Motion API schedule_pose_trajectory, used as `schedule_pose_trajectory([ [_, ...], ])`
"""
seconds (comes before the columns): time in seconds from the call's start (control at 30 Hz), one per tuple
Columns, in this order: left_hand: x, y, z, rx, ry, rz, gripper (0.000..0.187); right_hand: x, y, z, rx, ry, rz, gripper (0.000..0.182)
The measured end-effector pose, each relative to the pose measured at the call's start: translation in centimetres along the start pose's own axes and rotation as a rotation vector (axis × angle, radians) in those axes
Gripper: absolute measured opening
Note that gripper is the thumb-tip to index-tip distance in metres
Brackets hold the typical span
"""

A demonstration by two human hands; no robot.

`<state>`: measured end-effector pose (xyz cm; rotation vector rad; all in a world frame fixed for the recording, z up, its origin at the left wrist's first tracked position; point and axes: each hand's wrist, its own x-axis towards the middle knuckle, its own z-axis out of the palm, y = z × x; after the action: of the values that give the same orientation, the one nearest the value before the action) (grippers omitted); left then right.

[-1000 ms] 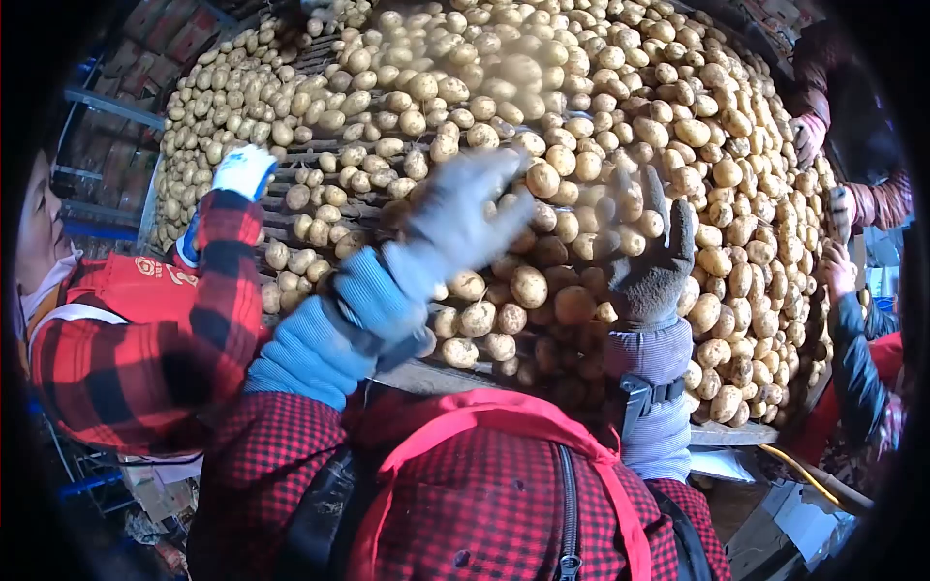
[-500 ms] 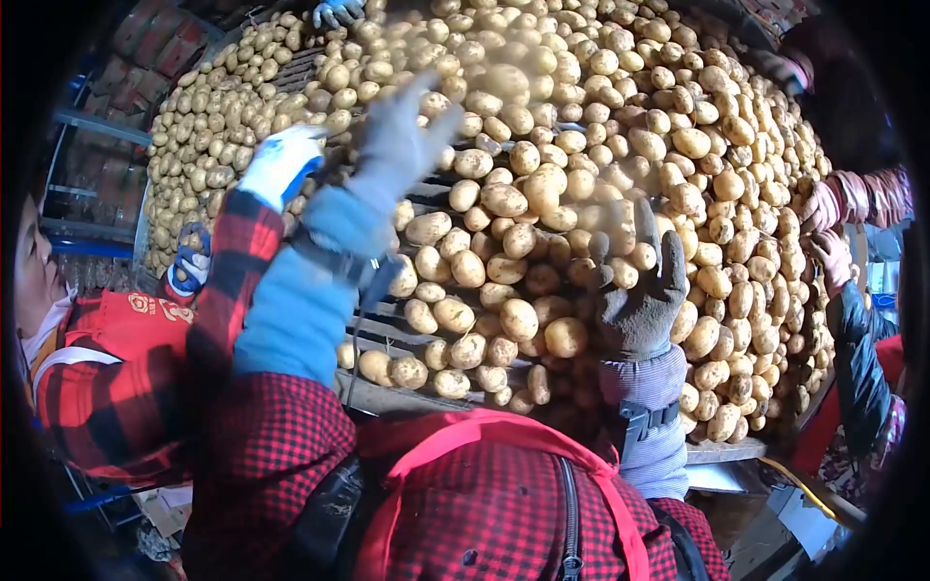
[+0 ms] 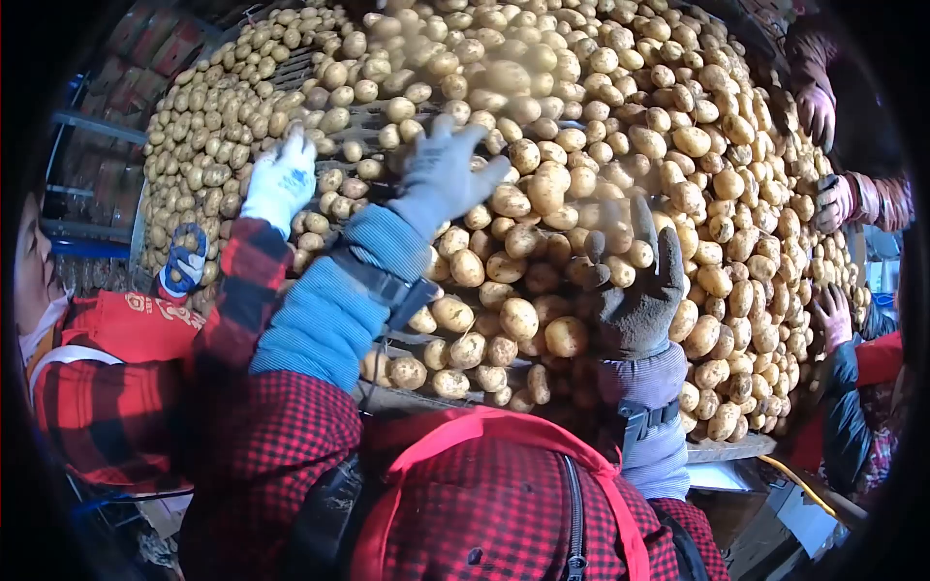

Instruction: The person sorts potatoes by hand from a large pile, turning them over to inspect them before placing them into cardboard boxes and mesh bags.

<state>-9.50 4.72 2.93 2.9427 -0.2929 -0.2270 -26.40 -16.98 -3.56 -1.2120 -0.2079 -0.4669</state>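
Observation:
Potatoes (image 3: 518, 320) lie heaped across a slatted table (image 3: 363, 121). My left hand (image 3: 444, 176), in a grey glove, is over the potatoes left of the middle, fingers spread, its fingertips right by several of them. My right hand (image 3: 641, 305), in a dirt-darkened grey glove, is at the near side of the heap. Its fingers are apart and point away from me, with a potato (image 3: 620, 272) showing between them. Neither hand is closed around a potato.
At left, a co-worker's white-gloved hand (image 3: 282, 182) reaches close beside my left arm; a blue-and-white glove (image 3: 183, 259) is near the table's left edge. Other people's hands (image 3: 833, 315) work along the right side. A wooden edge (image 3: 731, 449) borders the heap near me.
My left hand has moved right and toward me over the potatoes, and potatoes have spread onto the slats left of it. My right hand has hardly moved. Co-workers' hands have shifted.

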Motion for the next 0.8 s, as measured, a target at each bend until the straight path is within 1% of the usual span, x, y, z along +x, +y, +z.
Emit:
schedule_pose_trajectory([
  [0.03,-1.0,0.1,1.0,0.0,0.086,0.063,0.064,0.0,0.1,0.2,-0.021,0.003,-0.04,0.079],
  [0.07,-2.2,0.6,0.9,-0.023,0.114,0.114,0.061,0.0,0.0,0.3,-0.042,0.004,-0.081,0.078],
  [0.1,-3.5,1.5,0.5,0.039,0.14,0.167,0.059,0.2,-0.3,0.3,-0.04,-0.009,-0.086,0.078],
  [0.17,-6.8,3.8,-0.8,0.135,0.016,0.286,0.062,0.2,-1.0,0.4,-0.133,0.025,-0.007,0.076],
  [0.2,-8.2,3.9,-0.1,0.135,0.081,0.347,0.063,0.2,-1.5,0.4,-0.211,0.0,-0.01,0.074],
  [0.23,-9.5,3.9,0.8,0.134,0.149,0.41,0.065,0.2,-1.4,0.5,-0.206,-0.01,-0.019,0.074],
  [0.27,-10.8,4.1,1.4,0.13,0.166,0.457,0.063,0.2,-1.1,0.4,-0.168,0.023,0.023,0.074],
  [0.3,-12.3,4.2,1.8,0.009,0.11,0.541,0.057,0.2,-1.0,0.4,-0.132,0.056,0.066,0.074],
  [0.37,-15.2,4.5,2.8,-0.068,0.093,0.697,0.052,0.7,-2.0,1.2,-0.134,0.06,0.068,0.071],
  [0.4,-15.0,3.9,3.0,-0.066,0.098,0.695,0.052,1.1,-2.5,1.7,-0.31,0.129,0.045,0.055],
  [0.43,-14.9,3.1,3.2,-0.218,0.119,0.769,0.05,1.3,-2.8,2.0,-0.485,0.202,0.024,0.048],
  [0.47,-14.9,2.1,3.1,-0.374,0.139,0.837,0.047,1.4,-2.9,2.1,-0.565,0.176,-0.003,0.048],
  [0.5,-14.0,1.1,2.1,-0.411,0.284,0.792,0.041,1.4,-3.0,2.0,-0.563,0.171,0.004,0.048],
  [0.53,-12.5,-0.1,1.0,-0.41,0.396,0.757,0.042,1.4,-3.1,1.7,-0.693,0.139,-0.043,0.049],
  [0.57,-12.2,-0.6,-1.5,-0.411,0.372,0.569,0.045,1.5,-3.2,1.6,-0.824,0.108,-0.091,0.049],
  [0.6,-11.4,-2.4,-1.4,-0.206,0.469,0.416,0.053,1.4,-2.5,1.9,-0.58,0.193,-0.031,0.051],
  [0.63,-11.5,-3.8,-1.3,-0.054,0.408,0.172,0.06,1.4,-2.9,2.0,-0.578,0.192,-0.032,0.051],
  [0.67,-11.5,-5.6,-1.0,-0.042,0.342,0.07,0.063,1.6,-4.0,2.2,-0.817,0.115,-0.051,0.051],
  [0.7,-11.9,-6.9,-0.6,-0.051,0.306,0.016,0.063,1.7,-4.5,2.2,-1.054,0.037,-0.072,0.052],
  [0.73,-12.5,-7.2,0.6,0.051,0.212,-0.012,0.062,1.8,-4.3,2.2,-1.052,0.041,-0.07,0.052],
  [0.77,-13.5,-7.5,1.5,0.154,0.111,-0.047,0.062,1.6,-4.0,2.3,-0.869,0.086,-0.023,0.053],
  [0.8,-13.9,-6.6,2.7,0.214,0.198,-0.038,0.061,1.4,-3.6,2.5,-0.683,0.121,0.024,0.054],
])
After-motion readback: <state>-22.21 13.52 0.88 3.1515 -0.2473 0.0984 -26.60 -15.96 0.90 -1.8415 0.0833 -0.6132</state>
